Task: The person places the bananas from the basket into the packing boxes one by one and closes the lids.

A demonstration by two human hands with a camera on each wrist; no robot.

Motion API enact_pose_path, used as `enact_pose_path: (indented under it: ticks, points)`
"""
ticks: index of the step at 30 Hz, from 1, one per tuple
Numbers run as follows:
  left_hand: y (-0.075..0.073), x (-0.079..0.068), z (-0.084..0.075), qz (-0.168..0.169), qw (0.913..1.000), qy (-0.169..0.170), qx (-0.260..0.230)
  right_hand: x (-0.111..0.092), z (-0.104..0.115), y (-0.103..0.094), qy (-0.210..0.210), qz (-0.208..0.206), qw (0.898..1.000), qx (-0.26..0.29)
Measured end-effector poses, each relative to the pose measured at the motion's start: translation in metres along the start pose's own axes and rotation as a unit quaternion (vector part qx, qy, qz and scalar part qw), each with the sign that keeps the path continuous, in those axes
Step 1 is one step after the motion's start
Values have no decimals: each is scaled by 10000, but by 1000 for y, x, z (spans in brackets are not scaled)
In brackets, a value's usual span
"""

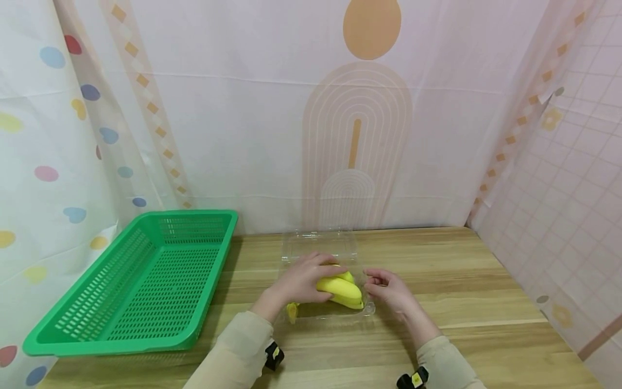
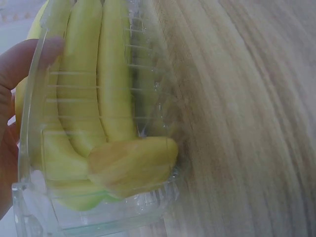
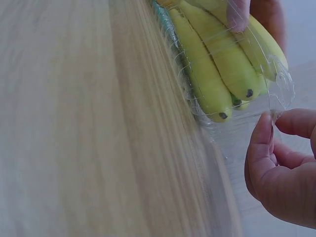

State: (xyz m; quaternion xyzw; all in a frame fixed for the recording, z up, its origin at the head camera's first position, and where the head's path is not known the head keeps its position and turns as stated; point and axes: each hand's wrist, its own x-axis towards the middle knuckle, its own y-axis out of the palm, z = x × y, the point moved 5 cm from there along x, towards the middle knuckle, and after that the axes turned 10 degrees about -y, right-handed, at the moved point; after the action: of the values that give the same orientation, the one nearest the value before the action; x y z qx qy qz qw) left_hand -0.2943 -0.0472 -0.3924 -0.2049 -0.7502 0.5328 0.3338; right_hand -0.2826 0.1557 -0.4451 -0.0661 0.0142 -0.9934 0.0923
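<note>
A bunch of yellow bananas point(image 1: 342, 292) lies in a clear plastic clamshell box point(image 1: 335, 320), its hinged lid point(image 1: 319, 246) standing open at the back. My left hand point(image 1: 303, 281) grips the bunch from above, thumb on the near side and fingers over the far side. In the left wrist view, the brownish stem end point(image 2: 133, 165) shows through the box wall. At the box's right side, my right hand point(image 1: 391, 294) pinches the thin plastic rim between thumb and index finger. Dark banana tips point(image 3: 223, 116) point toward that hand in the right wrist view.
A large green plastic basket point(image 1: 228, 237) with slotted walls stands on the left of the wooden table point(image 1: 466, 302). Patterned curtains point(image 1: 243, 135) hang behind the table and along both sides. Each wrist carries a small black camera.
</note>
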Motion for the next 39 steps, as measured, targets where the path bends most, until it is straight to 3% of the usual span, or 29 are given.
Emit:
enact_pose_path:
  ticks: [12, 28, 33, 39]
  points:
    - [-6, -1, -11, -523, 9969, 547, 231, 0, 1, 0, 21, 6, 10000, 33]
    - [-19, -8, -24, -1660, 9780, 1178, 454, 0, 2, 0, 27, -28, 10000, 18]
    - [-24, -13, -23, -2145, 9680, 1233, 419, 0, 2, 0, 65, -69, 9999, 48]
    - [-33, -23, -12, -2601, 9602, 1012, 128, 1, 2, -3, 63, -214, 9997, -27]
